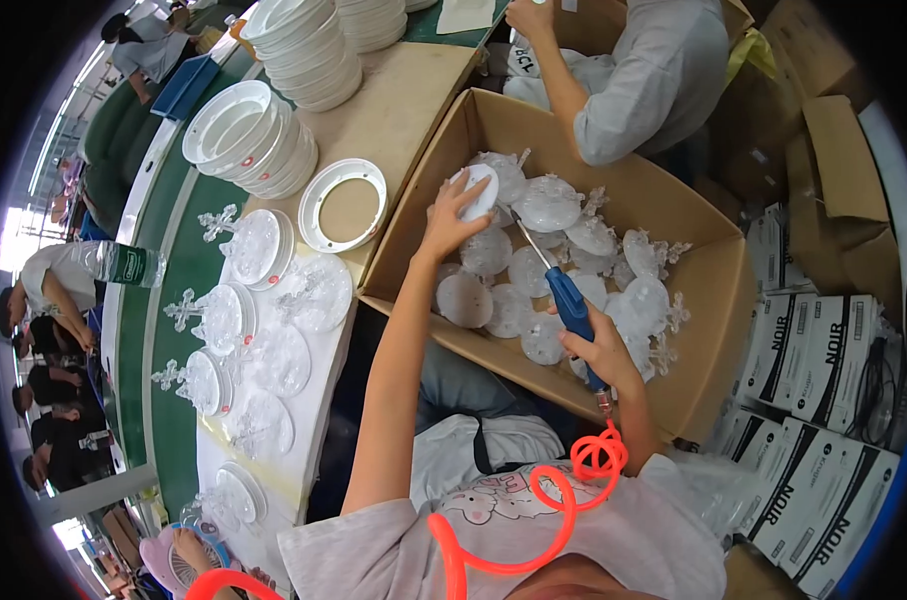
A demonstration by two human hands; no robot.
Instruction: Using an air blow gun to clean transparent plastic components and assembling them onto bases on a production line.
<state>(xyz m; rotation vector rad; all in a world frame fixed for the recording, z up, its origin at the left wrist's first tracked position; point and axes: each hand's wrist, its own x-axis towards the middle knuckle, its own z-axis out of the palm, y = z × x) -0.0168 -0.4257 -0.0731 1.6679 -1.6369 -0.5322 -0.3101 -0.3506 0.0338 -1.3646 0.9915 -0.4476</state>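
Observation:
My left hand (450,218) is closed on a white round disc (482,192), its fingers over the edge, above the far left part of an open cardboard box (724,300). In my right hand (606,348) is a blue air blow gun (568,300). Its thin metal nozzle slants up toward the disc, and a red coiled hose (549,560) runs from its lower end past my shirt. Below both hands, several clear, round plastic pieces (551,203) with ornate ends fill much of the box. Palm and part of the grip hide the blow gun's handle.
To the left, a table bears stacks of white rings (236,130), one single ring (343,205) and rows of clear ornate pieces (280,358). Across the box sits a co-worker in a grey sleeve (624,125). White cartons (814,350) are stacked at right. People work farther left.

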